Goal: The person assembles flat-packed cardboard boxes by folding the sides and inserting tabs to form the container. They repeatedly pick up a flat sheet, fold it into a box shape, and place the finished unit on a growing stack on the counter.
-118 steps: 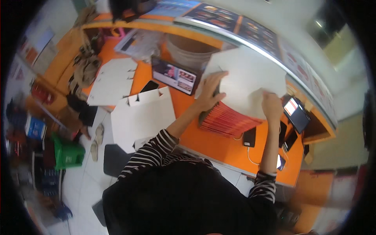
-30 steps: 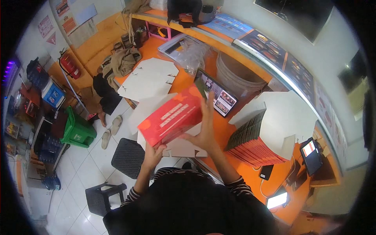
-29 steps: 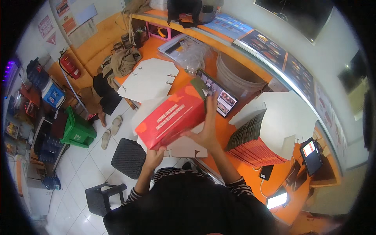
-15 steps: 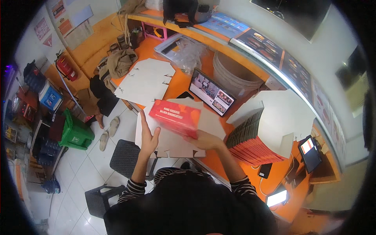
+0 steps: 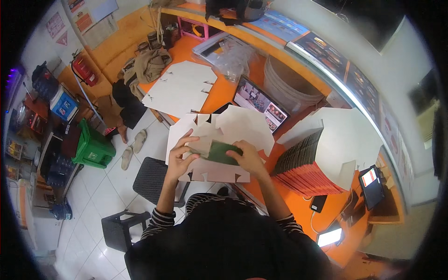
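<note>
A small folded cardboard box (image 5: 220, 153) is held above the front of the table, its green side facing me and pale inner flaps at its left. My right hand (image 5: 247, 157) grips its right end, thumb on the green side. My left hand (image 5: 178, 158) has its fingers and thumb bent around the flap at the left end. Beneath lie flat white box blanks (image 5: 245, 123) with notched edges. A tall stack of red and green box blanks (image 5: 308, 161) with white tops stands to the right.
More flat white blanks (image 5: 179, 88) lie farther left on the orange table (image 5: 212, 100). A tablet (image 5: 261, 105) with a lit screen leans behind the blanks, before a large pale bucket (image 5: 289, 84). Phones (image 5: 329, 237) and a cable lie at right; black stools (image 5: 156, 179) stand at left.
The box has turned from its red printed side to its green side. My left hand has gone from open and apart to gripping its left flap. My right hand still holds the right end.
</note>
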Demonstrator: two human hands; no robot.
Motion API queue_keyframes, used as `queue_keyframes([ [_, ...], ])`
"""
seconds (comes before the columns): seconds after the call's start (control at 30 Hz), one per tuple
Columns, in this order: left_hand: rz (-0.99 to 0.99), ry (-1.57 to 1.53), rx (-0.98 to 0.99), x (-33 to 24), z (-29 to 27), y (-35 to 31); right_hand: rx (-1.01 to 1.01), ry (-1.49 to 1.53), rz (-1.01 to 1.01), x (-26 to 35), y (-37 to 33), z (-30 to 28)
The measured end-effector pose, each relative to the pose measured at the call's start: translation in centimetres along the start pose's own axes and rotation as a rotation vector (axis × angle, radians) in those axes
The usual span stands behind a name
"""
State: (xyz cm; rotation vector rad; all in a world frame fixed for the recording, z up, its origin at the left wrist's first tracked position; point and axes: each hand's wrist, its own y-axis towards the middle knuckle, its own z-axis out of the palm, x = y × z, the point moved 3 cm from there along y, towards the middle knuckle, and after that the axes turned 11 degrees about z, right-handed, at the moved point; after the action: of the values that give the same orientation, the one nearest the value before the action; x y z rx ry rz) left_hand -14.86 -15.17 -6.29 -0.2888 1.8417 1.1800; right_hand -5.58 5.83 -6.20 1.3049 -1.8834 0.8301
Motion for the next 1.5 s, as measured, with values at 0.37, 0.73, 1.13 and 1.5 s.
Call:
queue_keyframes([
  [0.37, -0.038, 0.213, -0.14, -0.6, 4.2, 1.4, 0.089, 0.146, 0.035, 2.3, -0.7, 0.5],
  [0.73, -0.293, 0.263, 0.153, 0.9, 4.0, 0.9, -0.496, -0.44, -0.543, 7.6, -2.7, -1.9],
  [1.13, -0.471, 0.083, 0.111, 2.2, 2.9, 0.9, -0.251, 0.072, -0.27, 3.0, -0.8, -0.1],
  [1.5, -0.104, 0.167, -0.105, -2.8, 6.1, 1.0, -0.261, 0.186, -0.404, 2.9, -1.6, -2.0],
])
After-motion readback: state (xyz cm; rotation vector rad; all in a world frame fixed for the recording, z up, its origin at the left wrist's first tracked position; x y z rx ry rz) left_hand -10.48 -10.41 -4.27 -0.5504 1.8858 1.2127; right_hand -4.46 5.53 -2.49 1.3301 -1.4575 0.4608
